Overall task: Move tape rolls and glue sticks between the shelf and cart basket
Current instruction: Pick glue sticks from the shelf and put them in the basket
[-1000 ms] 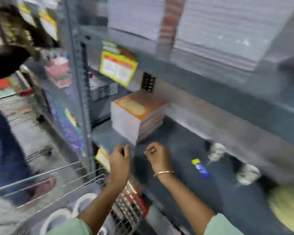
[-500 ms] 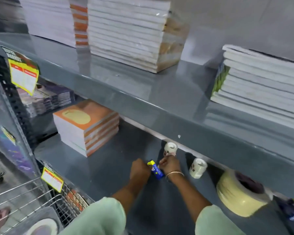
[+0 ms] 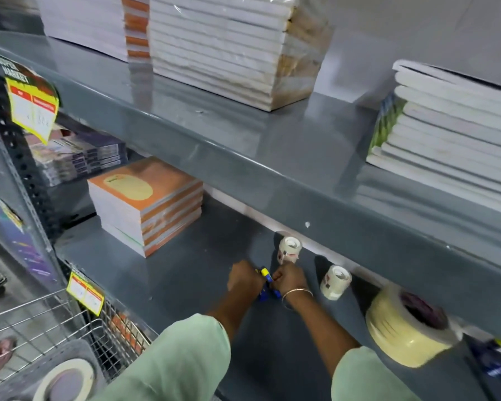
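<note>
On the lower grey shelf (image 3: 185,273) my left hand (image 3: 243,280) and my right hand (image 3: 290,280) meet, both closed around blue glue sticks with yellow caps (image 3: 265,274). Blue ends poke out under each hand. Two small white tape rolls stand close behind and to the right of my right hand, one (image 3: 289,248) just above it, the other (image 3: 334,282) beside my wrist. A large cream tape roll (image 3: 402,334) lies on its side further right. Another cream tape roll (image 3: 67,377) lies in the wire cart basket (image 3: 41,322) at bottom left.
A stack of orange-covered notebooks (image 3: 148,204) sits at the left of the lower shelf, with dark books (image 3: 78,157) behind it. The upper shelf (image 3: 243,157) overhangs my hands and carries white paper stacks. Yellow price tags hang on the shelf post and front edge.
The view swung from the cart toward the shelf. Both hands reached in from the shelf's front edge to the glue stick lying there and closed around the sticks.
</note>
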Tool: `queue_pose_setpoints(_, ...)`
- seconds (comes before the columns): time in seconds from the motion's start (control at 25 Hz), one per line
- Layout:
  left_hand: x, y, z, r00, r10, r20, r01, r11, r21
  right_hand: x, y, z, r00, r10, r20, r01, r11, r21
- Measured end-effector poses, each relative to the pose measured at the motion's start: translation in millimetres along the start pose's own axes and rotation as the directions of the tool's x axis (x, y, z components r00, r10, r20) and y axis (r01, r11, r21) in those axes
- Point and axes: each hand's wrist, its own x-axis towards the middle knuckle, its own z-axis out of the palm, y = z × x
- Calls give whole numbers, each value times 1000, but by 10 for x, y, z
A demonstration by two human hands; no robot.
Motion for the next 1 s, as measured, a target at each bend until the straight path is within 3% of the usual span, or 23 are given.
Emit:
queue_pose_setpoints(0.16,-37,-50,28,1000,20,2,-20,1000,-17,-73,-23,-128,999,30,-13,-30,999,27)
queue_pose_setpoints(0.32,-46,-211,-445,999,-29,27,33,987,-157,-140,-278,-142,1000,8,-21,-5,987,163)
queue_pose_setpoints(0.44,-68,-549,-1117,995,-38,-89,10,954,-299,-71,-690,70,997,-71,22,66,978,199)
queue_pose_setpoints(0.56,-236,-1158,-1832,958,-172,-228,76,923,-377,-105,-1349,501,987,-158,28,140,931,337)
queue_pose_setpoints(0.76,-702,-2597,-2683,813,-463,-353,244,821,-515,-618,-2458,1545,901,-389,192,241,817,523)
queue_pose_setpoints(0.84,-981,-3187,-2851,750,-561,-349,342,782,-522,-887,-2776,2173,848,-456,269,295,829,475)
queue_pose_setpoints(1.0,-1381,-4131,-2810,635,-683,-361,483,716,-504,-1355,-2945,3187,777,-398,488,324,917,233)
